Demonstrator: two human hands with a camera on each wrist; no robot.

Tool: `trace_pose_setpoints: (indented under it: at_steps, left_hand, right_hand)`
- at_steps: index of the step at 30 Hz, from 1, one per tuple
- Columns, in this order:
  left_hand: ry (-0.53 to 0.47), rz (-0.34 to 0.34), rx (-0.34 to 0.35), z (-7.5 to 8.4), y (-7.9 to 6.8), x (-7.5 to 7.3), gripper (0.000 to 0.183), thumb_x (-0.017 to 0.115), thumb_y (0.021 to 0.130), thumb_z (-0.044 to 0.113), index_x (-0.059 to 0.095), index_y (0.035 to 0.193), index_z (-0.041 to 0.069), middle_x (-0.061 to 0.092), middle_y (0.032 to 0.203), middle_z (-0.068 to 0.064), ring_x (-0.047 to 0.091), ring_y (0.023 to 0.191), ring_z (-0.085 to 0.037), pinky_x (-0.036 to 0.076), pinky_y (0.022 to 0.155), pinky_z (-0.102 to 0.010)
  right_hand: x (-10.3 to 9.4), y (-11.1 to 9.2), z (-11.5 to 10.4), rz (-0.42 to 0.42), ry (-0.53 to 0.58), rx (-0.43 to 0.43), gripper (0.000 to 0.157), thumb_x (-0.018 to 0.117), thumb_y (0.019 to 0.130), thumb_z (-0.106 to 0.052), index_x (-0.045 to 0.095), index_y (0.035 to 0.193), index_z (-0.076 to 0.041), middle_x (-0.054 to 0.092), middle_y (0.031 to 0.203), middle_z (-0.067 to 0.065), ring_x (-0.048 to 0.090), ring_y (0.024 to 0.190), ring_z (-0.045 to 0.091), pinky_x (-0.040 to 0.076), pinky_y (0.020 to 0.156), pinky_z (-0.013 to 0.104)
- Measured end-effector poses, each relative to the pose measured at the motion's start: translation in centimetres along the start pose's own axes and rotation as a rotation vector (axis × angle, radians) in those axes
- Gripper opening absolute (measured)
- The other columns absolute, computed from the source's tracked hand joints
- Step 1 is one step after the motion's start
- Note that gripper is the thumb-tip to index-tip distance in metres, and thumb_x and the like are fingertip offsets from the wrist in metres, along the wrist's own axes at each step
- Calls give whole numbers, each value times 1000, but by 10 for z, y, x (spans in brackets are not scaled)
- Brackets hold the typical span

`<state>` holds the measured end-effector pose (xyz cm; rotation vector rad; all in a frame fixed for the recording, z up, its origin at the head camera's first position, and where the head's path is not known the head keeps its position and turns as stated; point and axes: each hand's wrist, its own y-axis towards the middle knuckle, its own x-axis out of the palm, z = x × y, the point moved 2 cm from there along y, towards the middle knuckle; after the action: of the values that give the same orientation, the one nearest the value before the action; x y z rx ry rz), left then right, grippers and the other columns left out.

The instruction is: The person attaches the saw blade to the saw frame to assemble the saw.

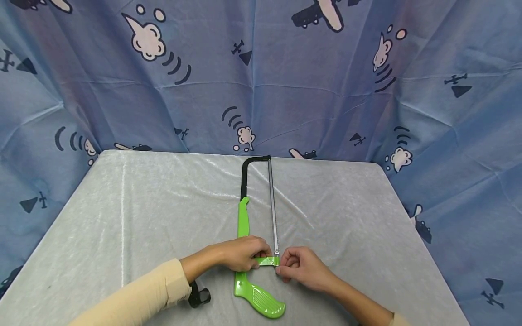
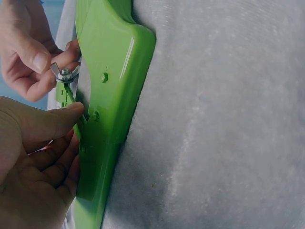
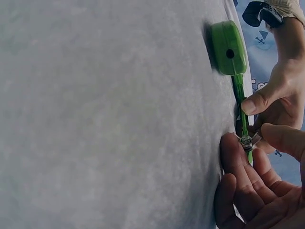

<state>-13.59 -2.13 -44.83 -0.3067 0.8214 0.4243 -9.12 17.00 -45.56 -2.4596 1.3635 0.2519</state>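
Note:
A hacksaw [image 1: 243, 219] with a green handle and black front frame lies on the table, its grip towards me. Its grey blade [image 1: 273, 203] runs along the right side. My left hand [image 1: 243, 252] pinches the green cross arm [image 1: 267, 261] near the handle, thumb on top in the left wrist view. At the arm's outer end, a silver wing nut [image 2: 64, 74] sits on a threaded bolt. My right hand [image 1: 305, 269] pinches this nut, thumb on one wing and a fingertip on the other in the right wrist view. The head view mostly hides the nut.
A pale grey cloth covers the table [image 1: 171, 199]. Behind it hangs a blue patterned curtain [image 1: 285, 108]. A black strap mount [image 1: 199, 295] shows at my left wrist, left of the hacksaw's grip.

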Motion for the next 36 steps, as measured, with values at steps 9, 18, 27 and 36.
trace_pose_setpoints:
  at_steps: [9,18,27,36]
  left_hand:
    - [-1,1,-6,-1,0,1,26,64,77,-2,64,98,13,56,85,7,52,79,-5,41,70,-15]
    - [-4,8,-1,-1,0,1,27,64,76,-3,64,98,13,54,85,10,52,79,-4,41,70,-14]
    - [-5,3,-14,-1,0,1,27,64,77,-2,64,99,13,54,84,9,52,79,-4,41,70,-15]
    - [6,12,16,-1,1,1,27,64,75,-4,64,96,13,56,82,7,52,76,-5,40,68,-14]
  right_hand:
    - [0,1,-1,-3,-3,17,17,68,81,-11,57,79,2,63,67,10,61,56,23,41,46,20]
    - [-2,-1,4,-9,-53,2,11,66,83,-8,59,81,-1,63,68,10,60,54,19,41,45,21]
    - [-2,-3,1,22,-265,-71,9,70,79,-11,62,75,-11,56,62,-4,46,50,0,40,45,19]
    - [4,-3,-7,113,-390,-20,25,74,75,-33,61,62,-16,50,53,-9,41,45,-1,36,42,19]
